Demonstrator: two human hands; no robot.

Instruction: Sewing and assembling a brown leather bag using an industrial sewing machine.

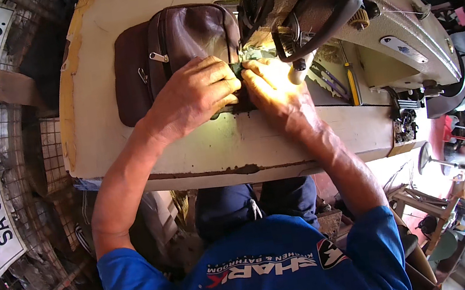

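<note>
A dark brown leather bag [191, 30] with zippered pockets lies on the sewing machine table, its right edge under the head of a sewing machine [404, 22]. My left hand [196, 94] is closed, fingers curled and pressed together on the bag's lower right edge. Close beside it, my right hand [280, 86] pinches the same edge near the needle area, under a bright lamp glow. A short dark piece shows between my fingertips; its kind is hard to make out. Two metal zipper pulls [159, 57] hang on the bag's left side.
A yellow-handled screwdriver [352, 79] and a pair of dark-handled scissors or snips [330, 82] lie right of my right hand. The pale table [198, 155] has a worn front edge. Wire mesh and signs stand at left. A fan [452, 162] stands at far right.
</note>
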